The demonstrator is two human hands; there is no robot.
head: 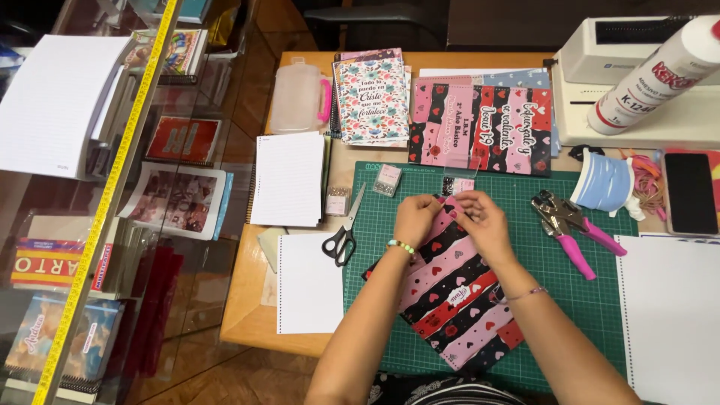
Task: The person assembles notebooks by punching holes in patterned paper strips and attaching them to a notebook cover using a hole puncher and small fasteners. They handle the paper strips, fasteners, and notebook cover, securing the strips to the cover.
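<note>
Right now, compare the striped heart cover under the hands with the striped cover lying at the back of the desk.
The striped heart cover under the hands lies slanted on the green cutting mat; the back striped cover lies square, off the mat. The near one is partly hidden by both hands; the back one is untouched. Both share pink, red and black stripes with hearts.

A wooden table (247, 315) carries a green cutting mat (555, 300), scissors (343, 238) and white punched sheets (289, 178).
</note>
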